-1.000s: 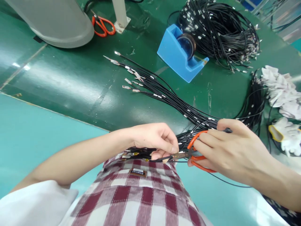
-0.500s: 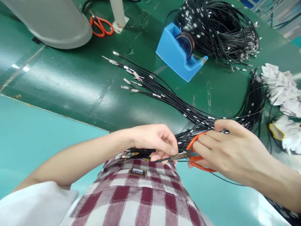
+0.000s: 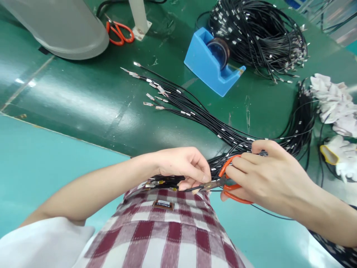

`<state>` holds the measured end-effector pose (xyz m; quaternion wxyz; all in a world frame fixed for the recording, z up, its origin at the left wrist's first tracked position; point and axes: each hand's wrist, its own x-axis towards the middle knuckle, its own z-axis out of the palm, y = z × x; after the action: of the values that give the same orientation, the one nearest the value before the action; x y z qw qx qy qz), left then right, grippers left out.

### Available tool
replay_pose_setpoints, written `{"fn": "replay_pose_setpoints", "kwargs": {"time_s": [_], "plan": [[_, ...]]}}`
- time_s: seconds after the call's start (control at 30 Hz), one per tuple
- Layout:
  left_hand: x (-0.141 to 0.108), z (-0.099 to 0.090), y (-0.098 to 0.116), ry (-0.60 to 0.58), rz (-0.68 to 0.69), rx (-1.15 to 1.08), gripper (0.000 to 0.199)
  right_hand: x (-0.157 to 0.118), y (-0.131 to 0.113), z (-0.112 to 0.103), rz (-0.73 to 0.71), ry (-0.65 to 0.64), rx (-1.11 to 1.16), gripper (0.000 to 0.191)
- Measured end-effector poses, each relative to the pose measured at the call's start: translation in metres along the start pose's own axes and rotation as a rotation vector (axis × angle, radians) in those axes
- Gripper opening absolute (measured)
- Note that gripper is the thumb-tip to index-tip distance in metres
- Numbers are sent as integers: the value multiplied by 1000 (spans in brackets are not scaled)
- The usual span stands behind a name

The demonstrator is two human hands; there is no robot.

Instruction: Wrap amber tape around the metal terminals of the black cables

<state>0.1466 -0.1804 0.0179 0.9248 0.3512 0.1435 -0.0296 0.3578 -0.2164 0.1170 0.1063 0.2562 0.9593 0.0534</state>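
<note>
The left hand (image 3: 189, 163) reached in low over the apron (image 3: 167, 230), its grip pinching a thin black cable (image 3: 191, 189) between thumb and fingertips. The right hand (image 3: 264, 175) had its grip closed about the orange handles of the scissors (image 3: 223, 181), the index finger crooked above them. The blades pointed left, their tips right at the left fingertips and beside the cable; whether they touched or pressed on it could not be told.

The cable lay in front of the person's waist, just past the near edge of the green bench (image 3: 97, 96). More dark cables with small connectors (image 3: 150, 185) showed under the left wrist. Behind the hands a long bundle (image 3: 206, 118) ran slantwise across the bench, its pale tagged ends fanned out to the upper left.

Beyond the bundle stood a blue tape dispenser (image 3: 205, 59), with a big black coil (image 3: 259, 41) next to it. To the right were crumpled white gloves (image 3: 331, 104) and one yellow-cuffed glove (image 3: 346, 158). A spare pair (image 3: 120, 34) of orange-handled scissors lay at the upper left, near the foot of a pale post (image 3: 139, 18).
</note>
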Motion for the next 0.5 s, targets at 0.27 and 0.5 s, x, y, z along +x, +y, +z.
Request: {"fn": "replay_pose_setpoints", "kwargs": {"time_s": [0.27, 0.5], "plan": [[0, 0, -1, 2, -4, -12, 15, -2, -2, 4, 19, 7, 26, 29], [0, -1, -2, -10, -2, -27, 16, -4, -3, 3, 4, 36, -10, 31]]}}
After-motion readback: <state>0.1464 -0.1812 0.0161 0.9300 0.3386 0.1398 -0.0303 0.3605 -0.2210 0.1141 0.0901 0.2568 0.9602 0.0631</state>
